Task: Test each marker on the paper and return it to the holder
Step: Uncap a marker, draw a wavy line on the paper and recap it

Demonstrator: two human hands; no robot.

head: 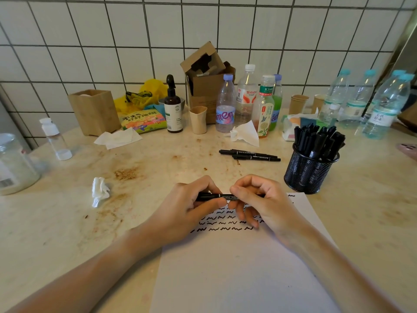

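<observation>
Head view shows your left hand (191, 204) and right hand (259, 199) each clamped on one marker (226, 197) above the paper (237, 267); likely capping, then return it to the holder (309, 170).

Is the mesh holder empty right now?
No, the mesh holder is packed with black markers, while both hands hold one more marker over the paper.

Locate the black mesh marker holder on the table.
In the head view, the black mesh marker holder stands right of centre, just beyond the white paper's far right corner, with loose black markers lying to its left.
</observation>
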